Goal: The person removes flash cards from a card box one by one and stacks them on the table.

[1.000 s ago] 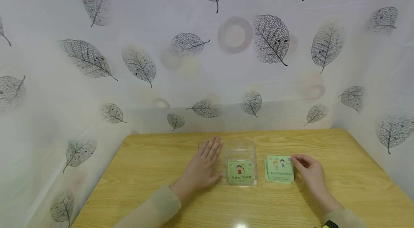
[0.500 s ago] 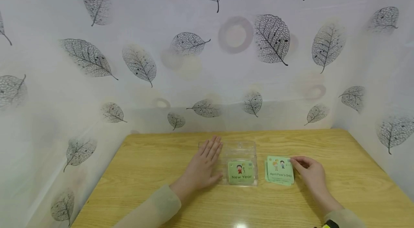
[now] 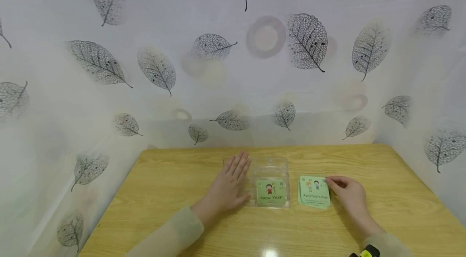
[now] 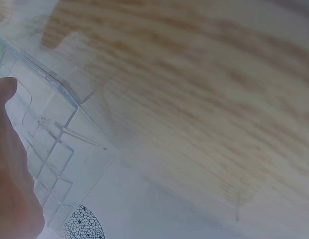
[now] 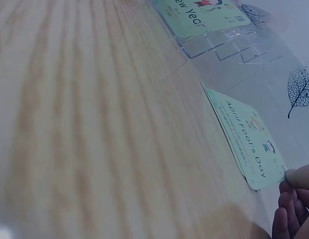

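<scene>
In the head view my left hand (image 3: pixel 229 188) lies with straight fingers on the left part of a clear plastic compartment box (image 3: pixel 270 164). The left wrist view shows the thumb (image 4: pixel 6 89) against the box's edge. A green "New Year" card (image 3: pixel 271 193) sits in the box's front right compartment. To the right of the box, a green "April Fool's Day" card (image 3: pixel 315 190) tops a small, slightly fanned stack on the table. My right hand (image 3: pixel 347 196) pinches the upper right corner of that card between thumb and fingers, seen closer in the right wrist view (image 5: pixel 299 199).
All of this stands on a wood-grain table (image 3: pixel 167 176). A white sheet with leaf prints (image 3: pixel 233 83) hangs behind the table and along both sides. A dark and yellow wrist device (image 3: pixel 369 251) sits at the right sleeve.
The "April Fool's Day" card and my right hand have shifted very slightly to the left. My left hand stays in place on the box. The head view has tilted a little.
</scene>
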`<state>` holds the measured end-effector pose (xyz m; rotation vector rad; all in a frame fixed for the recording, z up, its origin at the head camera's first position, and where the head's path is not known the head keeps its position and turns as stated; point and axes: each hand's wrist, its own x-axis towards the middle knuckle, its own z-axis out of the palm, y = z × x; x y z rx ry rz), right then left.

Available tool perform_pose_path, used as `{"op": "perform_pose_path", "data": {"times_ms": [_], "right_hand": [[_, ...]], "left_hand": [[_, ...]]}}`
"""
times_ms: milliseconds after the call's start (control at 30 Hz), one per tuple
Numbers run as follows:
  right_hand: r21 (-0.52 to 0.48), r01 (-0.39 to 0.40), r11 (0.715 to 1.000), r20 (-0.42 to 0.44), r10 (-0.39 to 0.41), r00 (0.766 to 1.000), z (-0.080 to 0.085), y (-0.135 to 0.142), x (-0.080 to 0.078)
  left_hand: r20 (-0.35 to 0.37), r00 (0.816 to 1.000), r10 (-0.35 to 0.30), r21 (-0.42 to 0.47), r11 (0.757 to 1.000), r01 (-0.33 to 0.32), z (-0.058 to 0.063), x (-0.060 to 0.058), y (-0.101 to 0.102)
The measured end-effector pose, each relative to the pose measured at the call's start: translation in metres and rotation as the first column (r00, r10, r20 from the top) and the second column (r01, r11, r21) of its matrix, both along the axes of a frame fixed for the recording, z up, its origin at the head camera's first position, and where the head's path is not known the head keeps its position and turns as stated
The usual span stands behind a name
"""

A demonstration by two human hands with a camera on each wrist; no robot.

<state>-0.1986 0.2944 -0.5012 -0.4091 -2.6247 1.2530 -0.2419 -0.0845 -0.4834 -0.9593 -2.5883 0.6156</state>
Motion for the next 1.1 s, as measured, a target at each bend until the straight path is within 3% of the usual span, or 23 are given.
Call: {"op": "perform_pose_path", "data": {"times_ms": [467,1100], "right_hand": [[0.055,-0.011,0.998,0.013,0.010,1.000,0.0009,-0.0015,-0.0037],[-0.010,0.001,1.000,0.027,-0.001,1.000,-0.0009,0.0049,-0.0053]], "left_hand": [[0.033,0.999,0.014,-0.007,1.000,-0.014,0.0020,0.0018,-0.0001],[0.016,1.000,0.011,-0.001,1.000,-0.011,0.0014,0.0011,0.0001]]}}
